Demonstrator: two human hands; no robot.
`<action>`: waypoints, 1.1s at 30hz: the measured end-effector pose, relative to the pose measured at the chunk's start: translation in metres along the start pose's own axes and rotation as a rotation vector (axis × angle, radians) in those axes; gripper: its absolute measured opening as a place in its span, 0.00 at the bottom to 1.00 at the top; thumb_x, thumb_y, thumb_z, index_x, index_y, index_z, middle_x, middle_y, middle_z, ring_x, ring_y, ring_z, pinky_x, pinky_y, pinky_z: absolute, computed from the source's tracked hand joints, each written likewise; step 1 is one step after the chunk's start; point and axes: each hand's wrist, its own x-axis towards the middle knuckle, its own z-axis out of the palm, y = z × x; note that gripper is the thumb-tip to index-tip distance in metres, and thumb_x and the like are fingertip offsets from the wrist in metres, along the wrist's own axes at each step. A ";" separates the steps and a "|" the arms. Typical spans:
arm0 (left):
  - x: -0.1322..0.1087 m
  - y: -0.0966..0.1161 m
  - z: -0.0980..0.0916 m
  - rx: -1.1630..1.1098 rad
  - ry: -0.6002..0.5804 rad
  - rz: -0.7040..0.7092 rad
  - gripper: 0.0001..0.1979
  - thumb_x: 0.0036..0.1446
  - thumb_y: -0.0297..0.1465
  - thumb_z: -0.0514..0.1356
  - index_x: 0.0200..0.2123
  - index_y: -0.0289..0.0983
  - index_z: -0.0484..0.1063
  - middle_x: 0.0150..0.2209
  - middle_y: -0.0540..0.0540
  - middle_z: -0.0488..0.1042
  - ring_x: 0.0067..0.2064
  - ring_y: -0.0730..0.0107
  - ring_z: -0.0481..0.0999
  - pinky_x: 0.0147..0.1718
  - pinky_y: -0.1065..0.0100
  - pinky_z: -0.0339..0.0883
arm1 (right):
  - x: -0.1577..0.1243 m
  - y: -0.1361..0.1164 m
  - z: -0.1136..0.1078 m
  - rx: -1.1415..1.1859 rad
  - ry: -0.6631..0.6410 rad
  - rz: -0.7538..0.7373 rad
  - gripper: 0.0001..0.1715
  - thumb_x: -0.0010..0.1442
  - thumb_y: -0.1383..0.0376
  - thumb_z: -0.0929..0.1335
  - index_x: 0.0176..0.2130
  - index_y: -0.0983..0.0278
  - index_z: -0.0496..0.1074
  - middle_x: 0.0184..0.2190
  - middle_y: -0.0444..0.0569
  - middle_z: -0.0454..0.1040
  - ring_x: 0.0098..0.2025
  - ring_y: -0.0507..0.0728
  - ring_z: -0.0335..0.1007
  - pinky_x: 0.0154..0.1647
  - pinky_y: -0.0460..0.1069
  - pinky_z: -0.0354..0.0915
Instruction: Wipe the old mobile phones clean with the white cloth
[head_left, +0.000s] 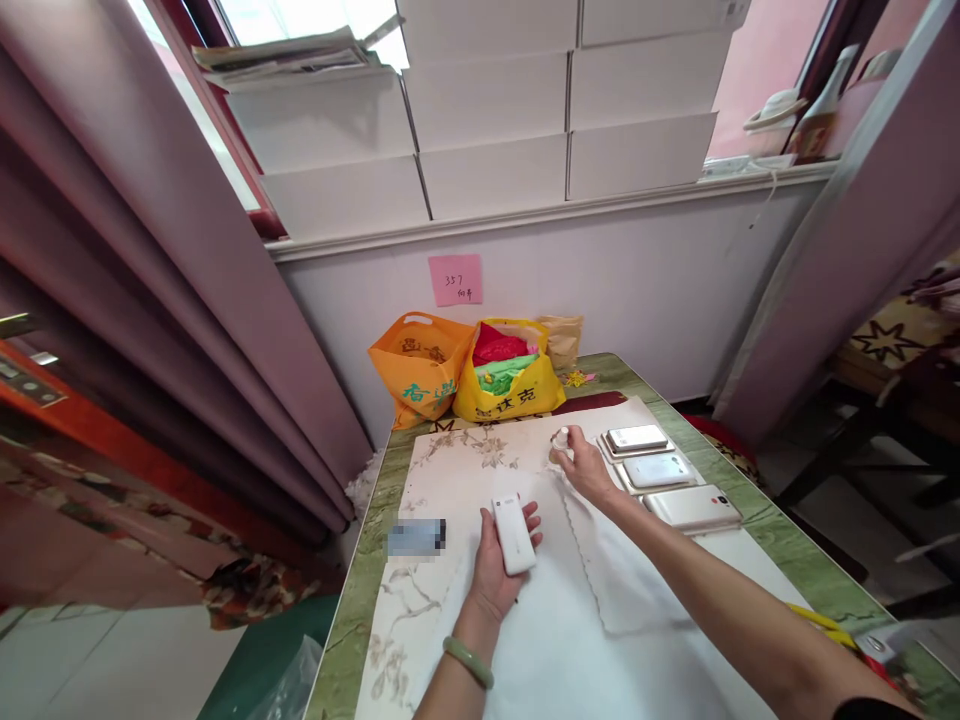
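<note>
My left hand is raised palm up over the table, its fingers curled round a white mobile phone. The phone lies tilted in the palm with its back showing. Farther forward and to the right, my right hand grips a small spray bottle with a white top; the fingers hide part of its body. Below the right forearm a white cloth with a scalloped edge is spread on the table. To the right of that hand, several phones lie in a row, some of them stacked.
A blurred bluish rectangle lies left of my left hand. At the table's back stand an orange bag, a yellow bag holding coloured cloths, and a brown paper bag. Scissors with yellow handles lie at the right edge.
</note>
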 end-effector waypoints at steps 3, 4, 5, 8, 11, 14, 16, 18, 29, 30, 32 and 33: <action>0.000 0.000 0.000 -0.007 0.019 -0.008 0.28 0.60 0.48 0.54 0.55 0.34 0.69 0.53 0.32 0.72 0.43 0.60 0.78 0.41 0.61 0.72 | 0.023 -0.001 0.016 -0.044 0.010 0.007 0.16 0.60 0.60 0.64 0.48 0.60 0.62 0.37 0.47 0.75 0.35 0.57 0.72 0.36 0.48 0.61; 0.001 0.001 0.000 -0.012 0.026 -0.011 0.28 0.60 0.48 0.54 0.54 0.34 0.69 0.53 0.32 0.72 0.42 0.60 0.78 0.40 0.61 0.72 | 0.027 -0.002 0.022 -0.058 0.000 0.009 0.17 0.60 0.61 0.65 0.48 0.60 0.62 0.38 0.48 0.75 0.36 0.57 0.72 0.36 0.48 0.60; 0.000 0.001 0.000 -0.017 0.030 -0.013 0.28 0.60 0.48 0.54 0.54 0.34 0.69 0.53 0.32 0.72 0.42 0.60 0.78 0.40 0.61 0.72 | 0.029 -0.001 0.030 -0.072 -0.017 0.013 0.17 0.59 0.62 0.66 0.48 0.60 0.63 0.38 0.48 0.76 0.36 0.57 0.72 0.36 0.47 0.60; 0.000 0.002 -0.001 -0.015 0.032 -0.013 0.27 0.60 0.48 0.54 0.53 0.34 0.70 0.54 0.33 0.72 0.43 0.60 0.78 0.40 0.62 0.72 | 0.027 0.006 0.050 -0.110 -0.084 0.050 0.15 0.56 0.66 0.68 0.45 0.62 0.66 0.33 0.50 0.76 0.34 0.58 0.72 0.34 0.48 0.58; 0.001 0.002 -0.003 -0.014 0.023 -0.017 0.28 0.59 0.49 0.54 0.53 0.35 0.70 0.54 0.33 0.72 0.43 0.59 0.78 0.40 0.61 0.72 | 0.025 0.018 0.062 -0.134 -0.131 0.094 0.12 0.55 0.68 0.68 0.42 0.64 0.69 0.29 0.51 0.76 0.32 0.59 0.72 0.33 0.48 0.58; 0.003 0.002 -0.003 -0.035 0.021 -0.004 0.28 0.60 0.48 0.54 0.55 0.35 0.69 0.54 0.33 0.72 0.44 0.58 0.78 0.41 0.60 0.72 | 0.025 0.022 0.063 -0.124 -0.150 0.097 0.15 0.56 0.68 0.69 0.45 0.65 0.69 0.32 0.52 0.77 0.35 0.60 0.73 0.35 0.49 0.61; 0.003 0.002 -0.003 -0.043 0.032 0.008 0.26 0.61 0.46 0.54 0.55 0.35 0.68 0.54 0.32 0.72 0.44 0.58 0.78 0.41 0.59 0.72 | 0.021 0.020 0.057 -0.101 -0.149 0.087 0.21 0.56 0.67 0.69 0.50 0.65 0.67 0.37 0.53 0.77 0.38 0.60 0.74 0.37 0.50 0.63; 0.003 0.003 -0.001 -0.031 0.039 0.008 0.24 0.62 0.43 0.54 0.55 0.34 0.68 0.53 0.32 0.73 0.43 0.58 0.79 0.41 0.59 0.72 | 0.007 0.016 0.045 -0.074 -0.126 0.079 0.26 0.57 0.65 0.68 0.55 0.64 0.63 0.46 0.54 0.75 0.45 0.59 0.72 0.41 0.50 0.65; 0.003 0.004 0.005 0.035 0.016 -0.048 0.22 0.61 0.38 0.56 0.54 0.33 0.68 0.56 0.34 0.71 0.46 0.61 0.78 0.45 0.61 0.73 | -0.176 0.005 -0.069 -0.195 -0.393 -0.058 0.09 0.58 0.56 0.69 0.38 0.57 0.72 0.36 0.46 0.74 0.38 0.58 0.71 0.37 0.51 0.66; 0.003 0.004 0.005 0.039 0.015 -0.041 0.22 0.61 0.38 0.56 0.55 0.33 0.68 0.56 0.34 0.71 0.46 0.61 0.78 0.44 0.61 0.73 | -0.183 0.006 -0.071 -0.236 -0.405 -0.070 0.11 0.56 0.57 0.70 0.40 0.57 0.72 0.38 0.46 0.74 0.40 0.59 0.71 0.39 0.52 0.66; 0.004 0.004 0.004 0.040 0.015 -0.026 0.22 0.61 0.38 0.56 0.56 0.35 0.66 0.56 0.34 0.71 0.46 0.60 0.78 0.44 0.60 0.73 | -0.188 0.009 -0.072 -0.284 -0.412 -0.101 0.09 0.58 0.58 0.69 0.41 0.56 0.73 0.39 0.47 0.74 0.42 0.59 0.71 0.41 0.53 0.66; 0.004 0.004 0.004 0.034 0.017 -0.017 0.22 0.62 0.37 0.56 0.57 0.36 0.66 0.55 0.34 0.71 0.46 0.60 0.78 0.44 0.60 0.73 | -0.186 0.010 -0.072 -0.289 -0.411 -0.118 0.07 0.61 0.59 0.67 0.40 0.57 0.73 0.39 0.47 0.74 0.41 0.59 0.71 0.42 0.52 0.66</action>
